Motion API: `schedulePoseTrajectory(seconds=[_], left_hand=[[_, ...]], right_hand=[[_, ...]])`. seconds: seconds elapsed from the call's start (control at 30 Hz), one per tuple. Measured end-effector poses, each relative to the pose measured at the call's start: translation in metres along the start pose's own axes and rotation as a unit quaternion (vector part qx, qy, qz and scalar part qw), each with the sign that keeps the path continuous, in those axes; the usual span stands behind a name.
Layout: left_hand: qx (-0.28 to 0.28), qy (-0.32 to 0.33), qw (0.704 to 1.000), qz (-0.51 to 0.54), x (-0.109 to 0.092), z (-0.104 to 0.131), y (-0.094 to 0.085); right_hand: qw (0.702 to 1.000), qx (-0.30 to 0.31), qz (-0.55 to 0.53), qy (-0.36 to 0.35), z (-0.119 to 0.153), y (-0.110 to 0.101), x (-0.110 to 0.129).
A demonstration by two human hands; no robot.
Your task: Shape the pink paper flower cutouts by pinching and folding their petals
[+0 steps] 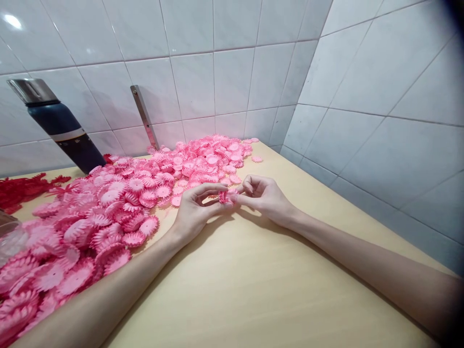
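Note:
Between my two hands, just above the table, are small pink scalloped flower pieces (224, 197), partly covered by fingers. My left hand (197, 205) pinches them between thumb and fingertips. From the right side, my right hand (266, 195) meets them, its thumb and index finger closed at their edge and its other fingers curled. How many pieces are held I cannot make out. Behind and to the left of my hands spreads a large heap of similar pink fringed discs (163, 179), several with a small hole in the centre.
A dark blue bottle (68, 130) with a metal cap stands at the back left. Red fringed pieces (25, 191) lie beside it, with a clear container (12, 241) nearer. A metal strip (145, 116) leans on the tiled wall (232, 72) behind the pale wooden table (253, 290).

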State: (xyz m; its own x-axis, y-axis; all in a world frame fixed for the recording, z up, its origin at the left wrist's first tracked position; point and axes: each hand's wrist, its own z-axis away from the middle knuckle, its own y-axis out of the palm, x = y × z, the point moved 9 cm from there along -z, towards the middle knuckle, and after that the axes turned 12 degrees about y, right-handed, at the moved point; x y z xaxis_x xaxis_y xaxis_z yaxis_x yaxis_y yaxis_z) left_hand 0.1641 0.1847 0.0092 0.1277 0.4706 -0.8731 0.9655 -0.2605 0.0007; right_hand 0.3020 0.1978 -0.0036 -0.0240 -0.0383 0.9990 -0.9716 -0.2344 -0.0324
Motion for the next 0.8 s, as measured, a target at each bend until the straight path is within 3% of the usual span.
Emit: schedulePoseTrajectory(seconds=[0.23,0.4,0.63,0.8], left_hand=[[-0.116,-0.049,0.992,0.027,0.017,0.001,-0.025],[-0.167,-0.06,0.982,0.06,0.024,0.002,-0.033],[-0.166,-0.048,0.984,0.041,0.022,0.001,-0.032],[-0.171,-0.052,0.983,0.031,0.021,0.002,-0.033]], right_hand=[[0.999,0.018,-0.047,0.013,-0.001,0.003,-0.001],[0.998,0.02,-0.053,0.011,-0.001,0.003,0.0],[0.998,0.028,-0.059,0.01,-0.003,0.003,-0.002],[0.996,0.08,-0.025,-0.013,-0.001,0.013,0.004]])
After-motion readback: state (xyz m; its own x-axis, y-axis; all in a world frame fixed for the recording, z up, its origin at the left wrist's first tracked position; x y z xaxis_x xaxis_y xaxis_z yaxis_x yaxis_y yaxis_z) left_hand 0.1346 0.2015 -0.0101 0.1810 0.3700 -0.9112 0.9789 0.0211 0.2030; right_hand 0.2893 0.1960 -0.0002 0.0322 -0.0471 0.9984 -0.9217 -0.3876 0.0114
